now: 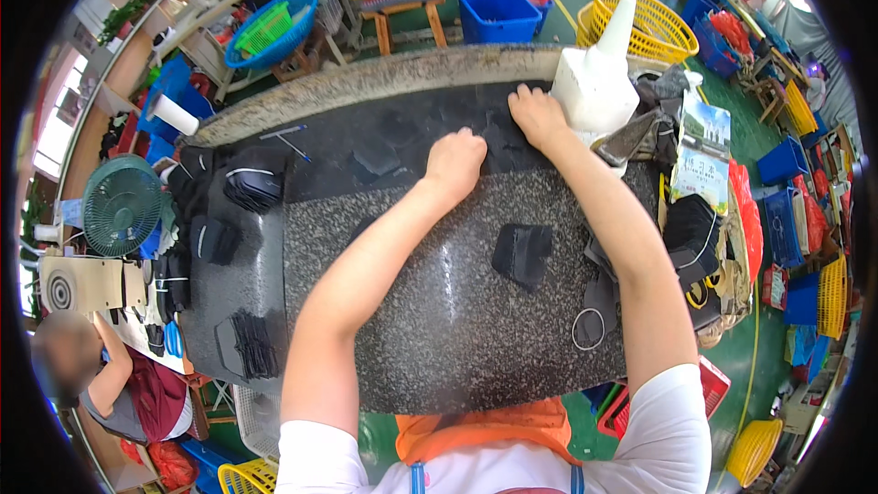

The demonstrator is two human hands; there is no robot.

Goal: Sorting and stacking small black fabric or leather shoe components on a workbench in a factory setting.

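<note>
Looking down past white sleeves and an orange apron edge onto the speckled dark stone worktop (457,311). Spotting a small folded black fabric piece (522,253) lying alone mid-table, a thin loop (588,327) resting off to its right. Tracking both forearms reaching to the far half, where a black sheet (393,142) is lying flat, dark on dark, its edges hard to pick out. Seeing the left hand (455,163) curled into a loose fist, knuckles up, pressing down on the sheet; fingertips tucked under, so not telling any pinch. Catching the right hand (538,115) just beyond, fingers bent and close together, pressing the same sheet near its far edge. Noting a tall white squeeze bottle (598,73) with a cone nozzle standing just right of that hand. Glimpsing a printed carton (701,148), green and white, lying at the right rim; print too small to make out. Making out black pieces stacked (247,343) along the left edge, yellow basket (649,23) and blue crate (498,11) beyond
</note>
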